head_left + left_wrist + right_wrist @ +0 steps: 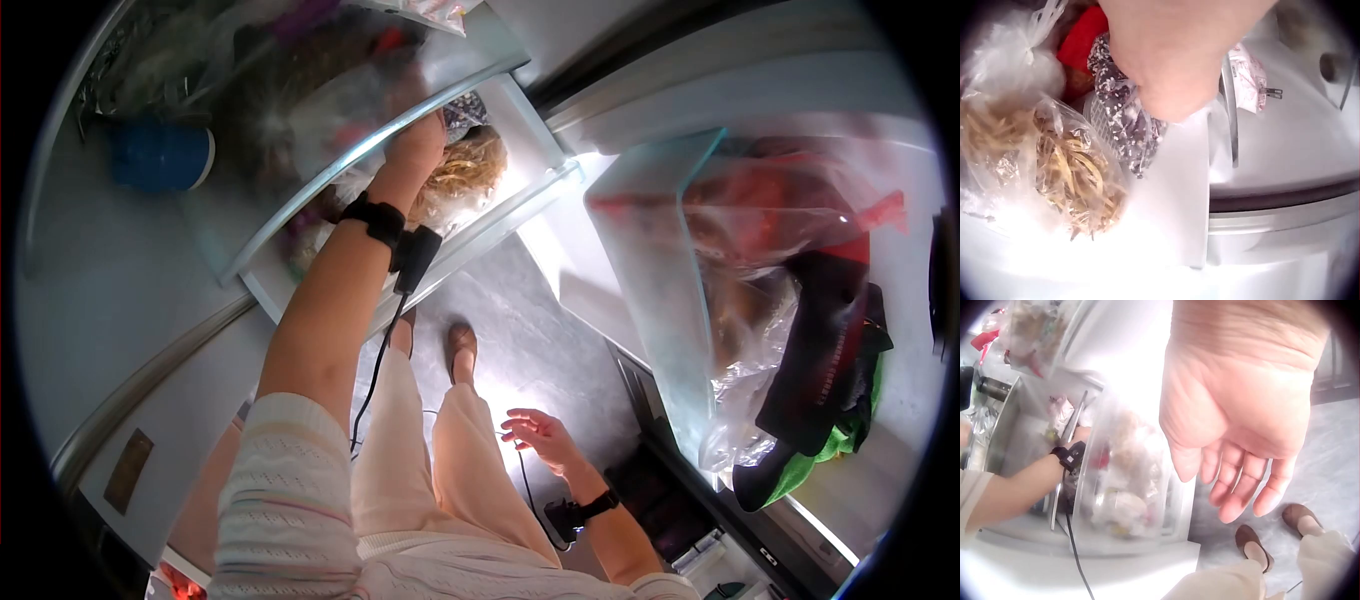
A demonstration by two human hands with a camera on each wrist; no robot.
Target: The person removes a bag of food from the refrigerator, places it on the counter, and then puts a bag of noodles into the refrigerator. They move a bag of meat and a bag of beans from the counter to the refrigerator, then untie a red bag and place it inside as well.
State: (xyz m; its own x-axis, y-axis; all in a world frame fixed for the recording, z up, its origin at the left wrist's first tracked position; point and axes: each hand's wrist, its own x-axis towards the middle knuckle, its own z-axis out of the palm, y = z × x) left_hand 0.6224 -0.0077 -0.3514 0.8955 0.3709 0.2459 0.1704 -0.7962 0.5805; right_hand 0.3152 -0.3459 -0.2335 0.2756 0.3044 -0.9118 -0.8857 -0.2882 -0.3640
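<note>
In the head view my left hand [417, 145] reaches over the clear front rim into an open drawer [530, 130]. In the left wrist view that hand [1169, 69] is against a dark bag with white speckles [1125, 122]; its fingers are hidden, so a grip cannot be made out. Beside it lies a clear bag of yellowish-brown strips [1072, 169], with a red item [1085, 40] behind. My right hand [1241, 419] hangs away from the drawer, fingers loosely bent, holding nothing; the head view shows the same hand [540, 440] low over the floor.
A door bin [700, 290] at the right holds bagged items, a black-and-red packet [815, 350] and something green. A blue container [160, 157] stands at the upper left. Cables hang from both wrists. Two feet in brown shoes [461, 345] stand on the grey floor.
</note>
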